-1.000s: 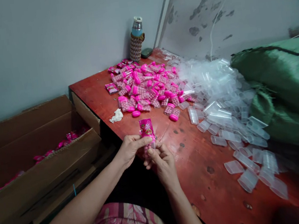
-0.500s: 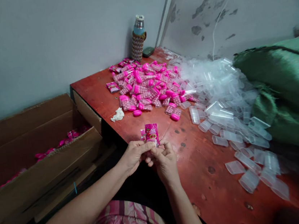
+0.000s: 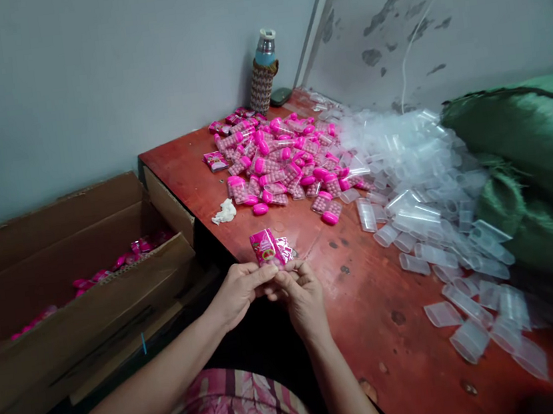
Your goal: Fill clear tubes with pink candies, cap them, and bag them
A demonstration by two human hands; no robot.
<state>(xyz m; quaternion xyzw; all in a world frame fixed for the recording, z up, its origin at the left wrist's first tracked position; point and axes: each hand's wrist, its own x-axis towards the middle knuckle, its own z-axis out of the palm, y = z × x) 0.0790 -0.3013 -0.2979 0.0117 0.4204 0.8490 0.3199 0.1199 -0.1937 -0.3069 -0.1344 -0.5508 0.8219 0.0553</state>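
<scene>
Both hands meet at the table's near edge, closed on the lower end of a small pink printed packet (image 3: 264, 246). My left hand (image 3: 242, 292) pinches it with thumb and fingers from the left. My right hand (image 3: 303, 296) grips near the same end from the right; its fingertips are partly hidden. A shiny whitish-and-pink flap or second piece (image 3: 284, 249) shows behind the packet on the right. Beyond the hands lies a heap of small clear containers (image 3: 271, 167) filled with pink balls and closed with bright pink caps.
Clear, uncapped plastic containers (image 3: 426, 215) spread over the right of the red table (image 3: 365, 317). A green sack (image 3: 537, 155) stands at far right. A cardboard box (image 3: 129, 285) with pink items is at left. A bottle in a knitted cover (image 3: 262, 84) and crumpled white scrap (image 3: 224, 211) are on the table.
The packet has tilted to the left between my fingers, and the whitish piece now shows on its right instead of its left. Both hands keep their grip. The view has shifted slightly.
</scene>
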